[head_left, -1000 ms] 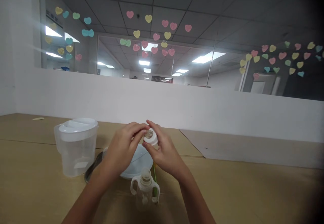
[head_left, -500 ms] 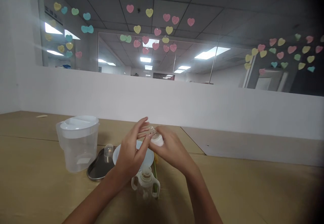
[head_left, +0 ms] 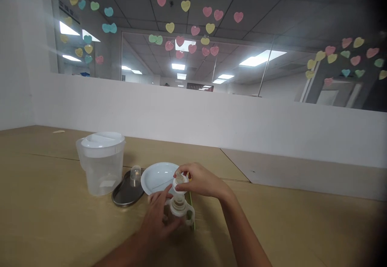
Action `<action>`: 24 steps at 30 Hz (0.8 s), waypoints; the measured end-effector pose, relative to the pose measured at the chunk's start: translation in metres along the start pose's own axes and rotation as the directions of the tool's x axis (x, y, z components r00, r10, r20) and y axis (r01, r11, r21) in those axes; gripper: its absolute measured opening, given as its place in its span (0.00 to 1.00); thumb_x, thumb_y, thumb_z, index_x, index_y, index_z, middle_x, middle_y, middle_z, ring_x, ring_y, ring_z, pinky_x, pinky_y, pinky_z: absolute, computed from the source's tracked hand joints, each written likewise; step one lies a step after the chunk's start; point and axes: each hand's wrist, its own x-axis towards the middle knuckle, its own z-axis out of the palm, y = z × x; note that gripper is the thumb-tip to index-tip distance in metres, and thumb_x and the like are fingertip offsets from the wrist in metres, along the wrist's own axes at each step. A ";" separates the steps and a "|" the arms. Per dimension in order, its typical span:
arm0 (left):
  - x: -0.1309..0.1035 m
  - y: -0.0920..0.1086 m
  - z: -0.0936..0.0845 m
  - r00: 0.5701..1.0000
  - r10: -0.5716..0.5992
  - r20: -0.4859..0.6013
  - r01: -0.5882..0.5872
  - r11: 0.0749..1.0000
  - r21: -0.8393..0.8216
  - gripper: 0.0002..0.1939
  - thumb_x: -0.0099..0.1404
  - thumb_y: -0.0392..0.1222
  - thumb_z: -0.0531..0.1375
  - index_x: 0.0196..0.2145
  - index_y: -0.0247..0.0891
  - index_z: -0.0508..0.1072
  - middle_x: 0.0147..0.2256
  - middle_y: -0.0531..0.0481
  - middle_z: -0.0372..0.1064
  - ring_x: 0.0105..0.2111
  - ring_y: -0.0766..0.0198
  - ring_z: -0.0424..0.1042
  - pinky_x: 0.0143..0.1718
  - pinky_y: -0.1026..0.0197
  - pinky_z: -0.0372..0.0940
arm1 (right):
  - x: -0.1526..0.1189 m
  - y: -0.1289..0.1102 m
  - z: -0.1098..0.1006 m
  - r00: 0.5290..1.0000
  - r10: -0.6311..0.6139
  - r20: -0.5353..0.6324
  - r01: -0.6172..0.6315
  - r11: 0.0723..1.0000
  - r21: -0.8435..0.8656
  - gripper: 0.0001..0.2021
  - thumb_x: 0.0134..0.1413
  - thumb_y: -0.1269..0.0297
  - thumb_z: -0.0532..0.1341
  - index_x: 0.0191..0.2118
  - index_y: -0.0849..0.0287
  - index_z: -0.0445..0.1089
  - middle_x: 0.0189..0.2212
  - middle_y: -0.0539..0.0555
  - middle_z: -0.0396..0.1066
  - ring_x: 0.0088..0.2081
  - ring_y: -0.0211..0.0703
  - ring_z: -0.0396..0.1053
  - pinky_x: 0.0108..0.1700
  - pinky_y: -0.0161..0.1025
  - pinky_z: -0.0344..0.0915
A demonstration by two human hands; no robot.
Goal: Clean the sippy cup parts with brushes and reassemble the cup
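Note:
A clear baby bottle with two white side handles stands upright and uncapped on the table. My left hand is closed around its left side, with the thumb across the front. Just above the bottle's mouth, my right hand grips a bottle teat set in a white collar ring, teat pointing up. The collar is close over the neck; whether they touch I cannot tell. Behind the hands lies a pale plate, partly covered by them.
To the left stands a translucent lidded pitcher. Beside it a dark metal tray holds a clear dome cap. Something green-edged lies right of the bottle, mostly hidden. A white wall with a window rises behind the table.
My left hand has moved down from beside the teat to the bottle. My right hand has lowered the teat and collar over the bottle's mouth. The view has shifted slightly.

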 end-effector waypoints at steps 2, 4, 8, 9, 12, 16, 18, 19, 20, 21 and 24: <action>0.001 0.000 -0.003 0.999 -0.044 -0.030 0.044 0.999 0.025 0.40 0.53 0.54 0.61 0.59 0.36 0.54 0.45 0.40 0.67 0.46 0.50 0.65 0.49 0.45 0.57 | 0.004 0.001 0.006 1.000 0.018 0.010 -0.019 1.000 0.011 0.11 0.43 0.61 0.64 0.36 0.58 0.73 0.29 0.51 0.68 0.31 0.39 0.63 0.30 0.33 0.57; 0.001 -0.002 -0.007 0.996 -0.079 -0.041 0.081 0.996 0.045 0.42 0.52 0.55 0.62 0.59 0.35 0.53 0.44 0.40 0.67 0.45 0.49 0.65 0.48 0.44 0.57 | 0.008 0.001 0.012 0.999 0.031 0.014 -0.031 0.999 0.040 0.17 0.42 0.61 0.65 0.41 0.58 0.72 0.31 0.51 0.68 0.32 0.39 0.64 0.31 0.33 0.57; 0.001 -0.006 -0.007 0.996 -0.078 -0.047 0.081 0.995 0.060 0.43 0.51 0.55 0.61 0.59 0.35 0.52 0.45 0.39 0.66 0.45 0.49 0.64 0.48 0.45 0.55 | 0.015 0.002 0.023 1.000 0.014 0.000 -0.014 0.997 0.082 0.17 0.43 0.65 0.64 0.43 0.59 0.70 0.33 0.51 0.68 0.34 0.38 0.64 0.33 0.33 0.58; 0.001 -0.006 -0.006 0.996 -0.068 -0.053 0.071 0.996 0.059 0.43 0.52 0.55 0.61 0.59 0.35 0.51 0.46 0.39 0.65 0.46 0.49 0.64 0.49 0.45 0.55 | 0.017 0.002 0.025 1.000 0.019 0.001 -0.019 0.996 0.086 0.16 0.43 0.65 0.64 0.42 0.59 0.71 0.33 0.51 0.68 0.33 0.38 0.64 0.33 0.33 0.57; 0.001 -0.009 -0.003 0.996 -0.036 -0.082 0.040 0.998 0.052 0.43 0.52 0.55 0.62 0.59 0.35 0.49 0.47 0.39 0.64 0.46 0.49 0.63 0.48 0.45 0.55 | 0.018 0.004 0.027 0.996 0.057 0.064 -0.061 0.996 0.062 0.15 0.43 0.62 0.64 0.40 0.58 0.71 0.32 0.51 0.68 0.32 0.37 0.63 0.31 0.32 0.56; 0.000 -0.012 -0.001 0.995 -0.001 -0.101 0.007 0.998 0.060 0.42 0.52 0.55 0.62 0.58 0.35 0.51 0.43 0.40 0.66 0.43 0.50 0.65 0.45 0.46 0.57 | 0.017 0.005 0.024 0.981 0.078 0.177 -0.082 0.996 0.018 0.15 0.43 0.60 0.64 0.40 0.58 0.73 0.33 0.51 0.69 0.33 0.38 0.65 0.31 0.32 0.57; 0.000 -0.013 0.000 0.993 0.028 -0.111 -0.021 0.998 0.061 0.41 0.52 0.54 0.62 0.58 0.36 0.51 0.44 0.41 0.66 0.43 0.51 0.65 0.45 0.46 0.57 | 0.016 0.007 0.023 0.974 0.060 0.219 -0.064 0.998 0.011 0.13 0.46 0.63 0.61 0.39 0.58 0.74 0.33 0.52 0.71 0.33 0.38 0.65 0.32 0.32 0.58; 0.000 -0.014 0.000 0.992 0.044 -0.116 -0.037 0.997 0.060 0.41 0.53 0.54 0.62 0.58 0.36 0.51 0.44 0.41 0.66 0.43 0.51 0.66 0.45 0.46 0.57 | 0.015 0.007 0.023 0.972 0.041 0.232 -0.043 0.999 0.004 0.12 0.47 0.64 0.59 0.39 0.58 0.74 0.34 0.52 0.71 0.33 0.38 0.66 0.32 0.32 0.58; 0.000 -0.014 0.001 0.991 0.056 -0.122 -0.049 0.997 0.061 0.40 0.53 0.54 0.62 0.58 0.36 0.51 0.44 0.41 0.66 0.42 0.51 0.66 0.45 0.47 0.57 | 0.015 0.008 0.023 0.971 0.018 0.239 -0.016 1.000 -0.008 0.12 0.47 0.66 0.58 0.38 0.58 0.75 0.35 0.53 0.71 0.35 0.38 0.66 0.33 0.32 0.59; 0.000 -0.014 0.001 0.990 0.066 -0.128 -0.058 0.996 0.062 0.40 0.53 0.54 0.62 0.57 0.37 0.51 0.44 0.41 0.66 0.42 0.51 0.66 0.44 0.47 0.57 | 0.014 0.008 0.023 0.971 -0.007 0.240 0.013 1.000 -0.023 0.12 0.47 0.67 0.58 0.38 0.58 0.75 0.36 0.53 0.71 0.36 0.39 0.66 0.34 0.32 0.59; 0.000 -0.014 0.001 0.986 0.087 -0.145 -0.078 0.994 0.071 0.39 0.53 0.53 0.62 0.57 0.36 0.51 0.43 0.42 0.66 0.42 0.52 0.66 0.43 0.48 0.58 | 0.014 0.006 0.024 0.974 -0.051 0.221 0.069 0.995 -0.074 0.12 0.46 0.70 0.58 0.38 0.59 0.74 0.37 0.54 0.70 0.39 0.39 0.65 0.36 0.31 0.58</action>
